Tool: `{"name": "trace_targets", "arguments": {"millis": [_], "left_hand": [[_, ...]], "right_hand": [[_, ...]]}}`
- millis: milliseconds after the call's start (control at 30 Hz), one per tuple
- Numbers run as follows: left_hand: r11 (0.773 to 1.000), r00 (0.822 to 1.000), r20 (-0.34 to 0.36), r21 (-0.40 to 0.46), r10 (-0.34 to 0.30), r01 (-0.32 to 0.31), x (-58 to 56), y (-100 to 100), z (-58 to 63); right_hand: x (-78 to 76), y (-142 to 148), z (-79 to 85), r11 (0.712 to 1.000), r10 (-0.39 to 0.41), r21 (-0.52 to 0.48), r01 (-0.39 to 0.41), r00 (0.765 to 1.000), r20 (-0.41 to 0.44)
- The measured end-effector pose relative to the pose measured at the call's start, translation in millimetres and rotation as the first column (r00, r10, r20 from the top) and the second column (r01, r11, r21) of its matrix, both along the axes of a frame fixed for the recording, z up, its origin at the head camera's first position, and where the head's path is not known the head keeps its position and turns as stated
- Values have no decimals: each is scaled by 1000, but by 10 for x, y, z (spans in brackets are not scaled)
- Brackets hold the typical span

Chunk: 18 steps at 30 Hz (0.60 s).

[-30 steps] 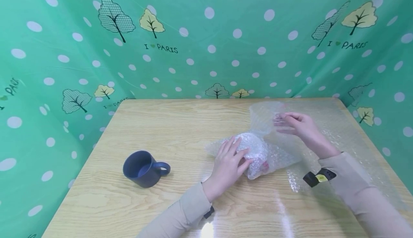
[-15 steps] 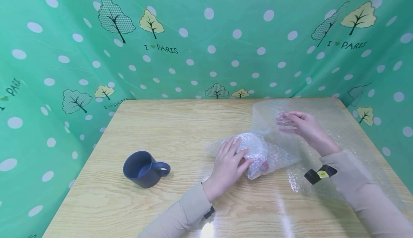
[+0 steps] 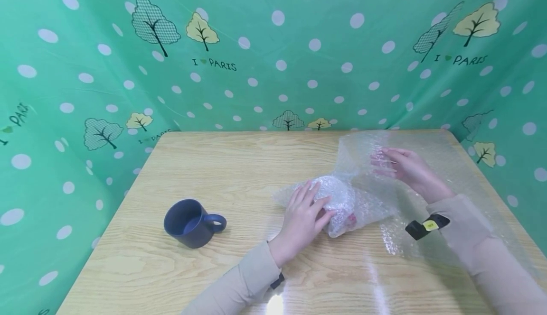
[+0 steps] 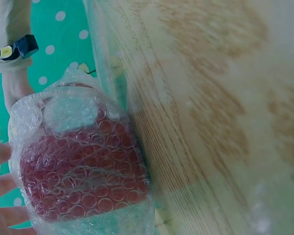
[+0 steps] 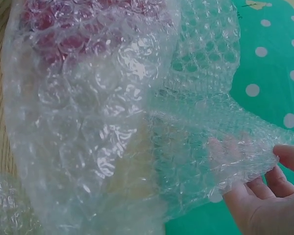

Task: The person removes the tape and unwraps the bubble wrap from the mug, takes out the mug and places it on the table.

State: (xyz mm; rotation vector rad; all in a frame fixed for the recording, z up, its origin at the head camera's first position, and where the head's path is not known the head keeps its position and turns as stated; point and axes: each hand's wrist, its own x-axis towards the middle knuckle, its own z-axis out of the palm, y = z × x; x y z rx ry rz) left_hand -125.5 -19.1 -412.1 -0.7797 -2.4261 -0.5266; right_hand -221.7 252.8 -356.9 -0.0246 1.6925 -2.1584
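Observation:
A bundle of bubble wrap (image 3: 337, 192) sits on the table right of centre. Inside it, a reddish cup-like object (image 4: 83, 171) shows through the plastic in the left wrist view. My left hand (image 3: 297, 220) rests on the bundle with its fingers spread over the top. A loose tail of bubble wrap (image 3: 356, 151) rises from the back of the bundle. Behind and to the right, my right hand (image 3: 408, 168) pinches that tail between thumb and fingers. In the right wrist view the film (image 5: 201, 147) stretches from the bundle to the fingertips.
A dark blue mug (image 3: 190, 224), handle to the right, stands on the left of the wooden table (image 3: 231, 163). More bubble wrap (image 3: 453, 187) lies flat along the right side, under my right arm. A green dotted curtain (image 3: 256, 68) hangs behind the table.
My right hand has drawn slightly to the right, and the loose bubble wrap tail has shifted right with it. The left hand and the bundle stay in place.

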Motion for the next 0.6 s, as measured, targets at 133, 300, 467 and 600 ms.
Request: {"name": "trace_targets", "arguments": {"millis": [133,300,467,600], "left_hand": [[1000,1000,16,7,-2,2,-2,1,3],[1000,1000,13,0,0,0,4,-4,13],[1000,1000,9,1,-5,5,1,-7,9],[1000,1000,8,2,-2,2,0,-6,2]], "right_hand": [[-44,36,-10,999,5,45,-7,999,36],[-95,106,-40,998,32,-49,-27,996,89],[-129,189,-76,989,73,-137,-55,989,128],[-150,218,-86,990,78,-130,-58,986,150]]}}
